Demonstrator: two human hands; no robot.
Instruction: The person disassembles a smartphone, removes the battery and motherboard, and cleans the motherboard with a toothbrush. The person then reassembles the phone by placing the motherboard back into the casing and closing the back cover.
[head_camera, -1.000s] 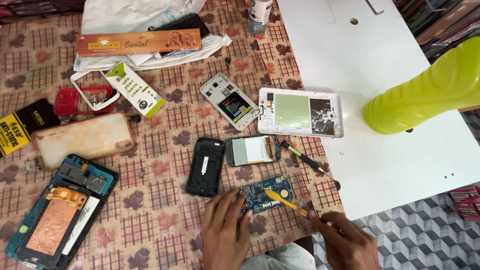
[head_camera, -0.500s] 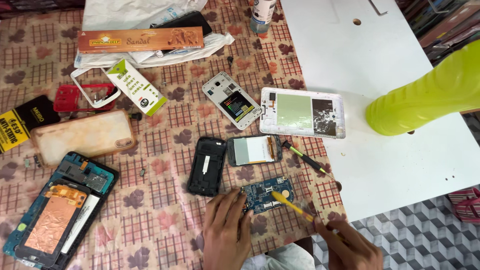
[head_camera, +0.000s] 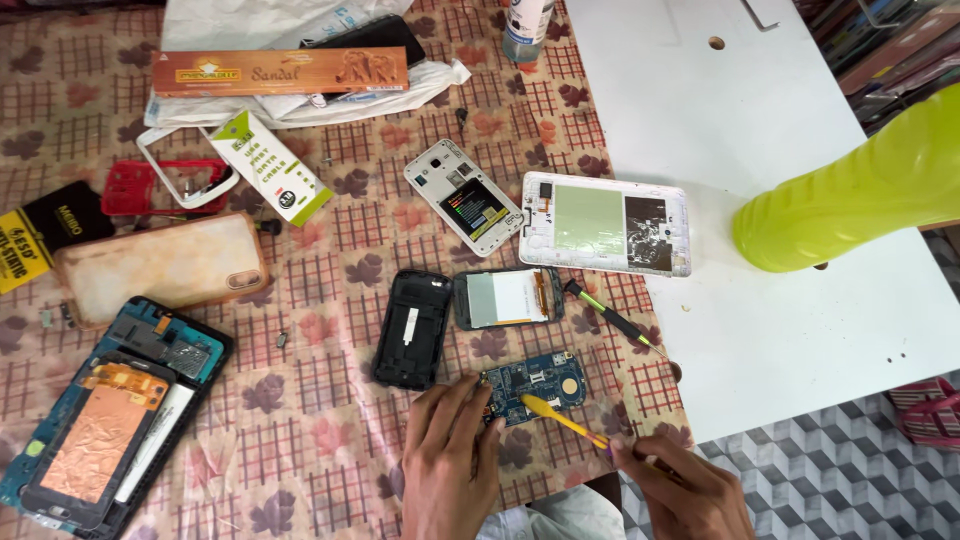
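The small blue circuit board (head_camera: 531, 385), lying on the patterned cloth, is pinned by the left hand (head_camera: 450, 460); a thin yellow plastic pry tool (head_camera: 562, 418), gripped by the right hand (head_camera: 680, 490), has been shifted slightly across it. Prying appears ongoing. The right hand's fingers are partly cut off below.
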